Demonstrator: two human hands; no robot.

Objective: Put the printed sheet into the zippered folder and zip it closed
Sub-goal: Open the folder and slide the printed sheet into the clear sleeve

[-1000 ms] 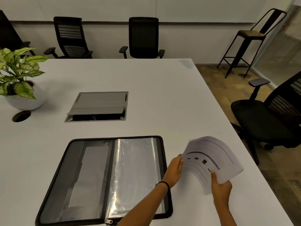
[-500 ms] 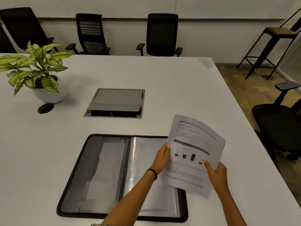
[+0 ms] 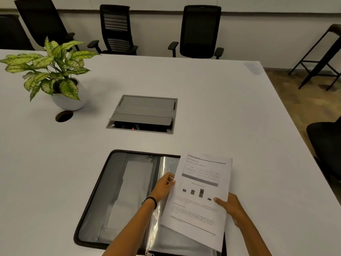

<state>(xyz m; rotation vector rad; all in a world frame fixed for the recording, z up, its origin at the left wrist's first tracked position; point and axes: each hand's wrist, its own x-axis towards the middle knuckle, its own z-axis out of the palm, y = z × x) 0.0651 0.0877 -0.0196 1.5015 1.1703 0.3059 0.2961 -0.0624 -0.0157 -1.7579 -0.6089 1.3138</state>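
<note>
Holds printed sheet (image 3: 201, 193) pinched by left hand (image 3: 163, 187) at its left edge and right hand (image 3: 232, 207) at its right, over open zippered folder (image 3: 118, 196), lower centre of frame.

i'm seeing the printed sheet (image 3: 201, 200) showing white with black text, a grey band and dark bars. the zippered folder (image 3: 114, 196), at the near edge of the white table (image 3: 212, 108), is showing grey lining inside black trim. by the left edge, the plant (image 3: 49, 71) is showing cream-speckled green leaves in a white pot (image 3: 73, 103).
</note>
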